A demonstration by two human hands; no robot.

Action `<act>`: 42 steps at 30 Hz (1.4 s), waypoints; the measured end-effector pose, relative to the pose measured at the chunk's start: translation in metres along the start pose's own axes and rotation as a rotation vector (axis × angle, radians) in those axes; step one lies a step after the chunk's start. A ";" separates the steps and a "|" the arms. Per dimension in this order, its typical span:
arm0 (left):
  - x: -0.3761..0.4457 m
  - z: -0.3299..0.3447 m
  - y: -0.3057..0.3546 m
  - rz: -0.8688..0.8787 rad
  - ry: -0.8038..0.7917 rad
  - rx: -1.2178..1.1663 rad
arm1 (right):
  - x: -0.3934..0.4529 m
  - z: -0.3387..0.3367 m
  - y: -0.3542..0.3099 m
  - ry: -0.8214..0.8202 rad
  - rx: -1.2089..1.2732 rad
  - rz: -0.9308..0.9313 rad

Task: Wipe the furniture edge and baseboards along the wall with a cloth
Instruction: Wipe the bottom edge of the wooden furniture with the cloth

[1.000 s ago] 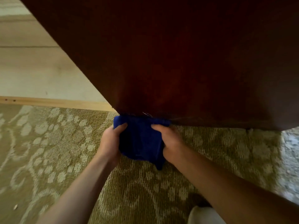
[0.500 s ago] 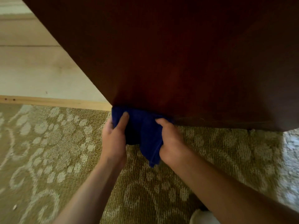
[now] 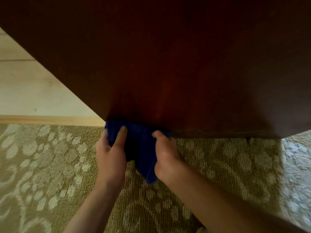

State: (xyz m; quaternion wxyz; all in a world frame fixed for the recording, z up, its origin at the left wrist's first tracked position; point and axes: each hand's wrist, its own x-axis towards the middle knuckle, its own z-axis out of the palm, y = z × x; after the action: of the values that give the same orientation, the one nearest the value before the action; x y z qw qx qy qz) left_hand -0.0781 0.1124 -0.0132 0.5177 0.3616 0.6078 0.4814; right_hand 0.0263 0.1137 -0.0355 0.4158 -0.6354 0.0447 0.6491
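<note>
Furniture (image 3: 168,56): dark red-brown wood panel, fills the upper frame; its bottom edge runs low across the centre, down at carpet level.
Carpet (image 3: 50,174): olive with a pale floral pattern, covers the lower frame.
Wall (image 3: 33,84): pale, left of frame.
Baseboard (image 3: 50,119): light wood strip, left of frame, between wall and carpet.
Cloth (image 3: 141,145): blue, bunched, centre frame, top pressed against the furniture's bottom edge; a corner hangs down between the hands.
Left hand (image 3: 111,153): grips the cloth's left side, thumb on top.
Right hand (image 3: 165,157): grips the cloth's right side.
</note>
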 end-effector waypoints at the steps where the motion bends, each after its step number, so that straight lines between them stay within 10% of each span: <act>1: -0.003 0.002 0.005 0.051 0.001 -0.029 | -0.006 -0.003 -0.002 -0.013 0.034 -0.028; 6: -0.004 0.010 -0.001 0.052 0.031 -0.018 | -0.009 -0.010 -0.007 -0.061 -0.001 -0.059; 12: 0.010 0.007 -0.022 -0.384 0.046 -0.064 | 0.008 -0.013 -0.002 -0.043 -0.065 0.027; 21: -0.010 0.011 0.010 0.084 0.078 -0.080 | -0.017 -0.016 -0.011 -0.120 -0.069 -0.122; 27: 0.009 -0.002 -0.027 -0.394 0.006 0.028 | 0.016 -0.017 0.000 -0.055 -0.068 -0.022; 34: 0.003 0.037 -0.029 -0.549 -0.250 0.033 | 0.017 -0.090 -0.015 0.124 0.120 -0.158; 42: -0.010 0.063 -0.041 -0.586 -0.116 -0.040 | 0.017 -0.088 -0.028 0.179 0.034 -0.096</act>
State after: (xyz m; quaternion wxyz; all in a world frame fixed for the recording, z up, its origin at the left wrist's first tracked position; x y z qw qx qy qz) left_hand -0.0126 0.1053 -0.0503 0.6754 0.1874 0.6462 0.3018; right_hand 0.1153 0.0883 -0.0536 0.4516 -0.6852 0.0624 0.5681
